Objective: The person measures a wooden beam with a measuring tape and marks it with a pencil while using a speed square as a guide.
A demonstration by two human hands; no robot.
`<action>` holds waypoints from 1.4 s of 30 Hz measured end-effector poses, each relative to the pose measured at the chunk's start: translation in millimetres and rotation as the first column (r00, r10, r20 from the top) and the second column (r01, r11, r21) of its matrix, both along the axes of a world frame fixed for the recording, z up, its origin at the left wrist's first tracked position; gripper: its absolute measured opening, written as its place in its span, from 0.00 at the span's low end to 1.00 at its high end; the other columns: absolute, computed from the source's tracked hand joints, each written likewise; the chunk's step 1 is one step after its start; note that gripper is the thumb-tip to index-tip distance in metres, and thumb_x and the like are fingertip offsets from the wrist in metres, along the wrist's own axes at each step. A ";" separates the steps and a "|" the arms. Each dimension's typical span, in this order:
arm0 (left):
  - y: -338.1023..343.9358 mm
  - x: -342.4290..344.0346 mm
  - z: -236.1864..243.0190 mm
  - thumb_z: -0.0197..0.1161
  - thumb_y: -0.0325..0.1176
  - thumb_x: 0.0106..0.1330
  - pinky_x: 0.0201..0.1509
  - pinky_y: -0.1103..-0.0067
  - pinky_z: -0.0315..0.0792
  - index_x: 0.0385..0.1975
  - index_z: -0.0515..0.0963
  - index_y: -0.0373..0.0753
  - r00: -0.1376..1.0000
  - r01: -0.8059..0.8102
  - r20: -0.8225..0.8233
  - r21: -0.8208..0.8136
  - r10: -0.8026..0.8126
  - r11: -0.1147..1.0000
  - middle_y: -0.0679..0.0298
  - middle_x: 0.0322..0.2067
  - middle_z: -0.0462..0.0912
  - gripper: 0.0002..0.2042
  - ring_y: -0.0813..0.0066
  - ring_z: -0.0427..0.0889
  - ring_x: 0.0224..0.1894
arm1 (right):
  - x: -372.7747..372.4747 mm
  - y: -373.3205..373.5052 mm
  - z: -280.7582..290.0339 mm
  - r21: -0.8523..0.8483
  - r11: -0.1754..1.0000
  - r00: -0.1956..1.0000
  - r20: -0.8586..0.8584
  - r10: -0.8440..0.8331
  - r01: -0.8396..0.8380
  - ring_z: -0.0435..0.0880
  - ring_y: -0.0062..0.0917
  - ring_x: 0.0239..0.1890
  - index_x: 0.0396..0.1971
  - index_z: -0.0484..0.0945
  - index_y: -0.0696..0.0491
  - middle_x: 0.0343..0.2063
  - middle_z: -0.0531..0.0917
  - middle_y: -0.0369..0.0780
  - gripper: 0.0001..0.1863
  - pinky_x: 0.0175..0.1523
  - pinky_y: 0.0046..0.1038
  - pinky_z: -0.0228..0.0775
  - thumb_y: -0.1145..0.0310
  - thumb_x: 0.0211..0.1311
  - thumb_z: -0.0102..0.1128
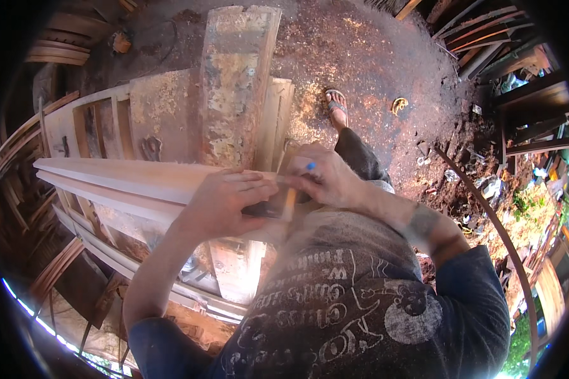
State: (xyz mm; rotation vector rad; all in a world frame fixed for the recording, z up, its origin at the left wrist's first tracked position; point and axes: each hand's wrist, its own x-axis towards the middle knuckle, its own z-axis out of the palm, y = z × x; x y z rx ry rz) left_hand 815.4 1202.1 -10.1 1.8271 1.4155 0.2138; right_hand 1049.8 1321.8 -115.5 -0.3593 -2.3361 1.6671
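Observation:
A stack of long pale wooden boards runs in from the left and ends at my hands. My left hand reaches over the near end, fingers stretched together and thumb apart below. Between that thumb and the fingers sits a dark flat piece with a yellow edge, its kind partly hidden. Just right of the board end, my right hand is closed on a slim pen-like stick, of which only the blue end shows. The two hands nearly meet, and the right fingertips lie close to the left ones.
Beneath the boards stands a worn wooden workbench, crossed by a thick stained plank. My sandalled foot is on the dusty ground. Stacked lumber lines the far left. A dark wooden frame and scattered litter lie to the right.

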 end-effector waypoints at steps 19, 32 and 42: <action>0.7 -1.6 0.6 0.76 0.44 0.51 0.56 0.64 0.81 0.53 0.84 0.44 1.000 0.016 -0.003 -0.028 -0.016 0.999 0.60 0.49 0.89 0.27 0.56 0.87 0.52 | 5.3 34.1 60.2 -0.698 0.707 0.990 -0.016 0.140 -0.111 0.87 0.27 0.41 0.38 0.89 0.57 0.35 0.90 0.43 0.12 0.46 0.31 0.77 0.63 0.68 0.68; -19.6 85.5 74.4 0.74 0.38 0.62 0.58 0.69 0.79 0.49 0.86 0.45 0.603 -0.772 0.378 0.054 0.702 0.634 0.64 0.50 0.88 0.16 0.62 0.85 0.55 | -8.7 140.8 89.5 -0.449 0.854 0.951 0.031 0.307 -0.261 0.87 0.27 0.43 0.46 0.84 0.57 0.41 0.89 0.44 0.15 0.48 0.31 0.79 0.61 0.69 0.69; -149.5 204.1 116.5 0.71 0.34 0.69 0.54 0.76 0.79 0.55 0.85 0.38 -0.177 -0.984 0.520 -0.096 0.835 -0.148 0.60 0.44 0.90 0.16 0.73 0.87 0.48 | -35.6 72.9 172.5 -0.504 0.402 0.305 0.265 0.915 -0.765 0.86 0.20 0.36 0.48 0.83 0.58 0.34 0.88 0.40 0.14 0.39 0.28 0.76 0.69 0.67 0.70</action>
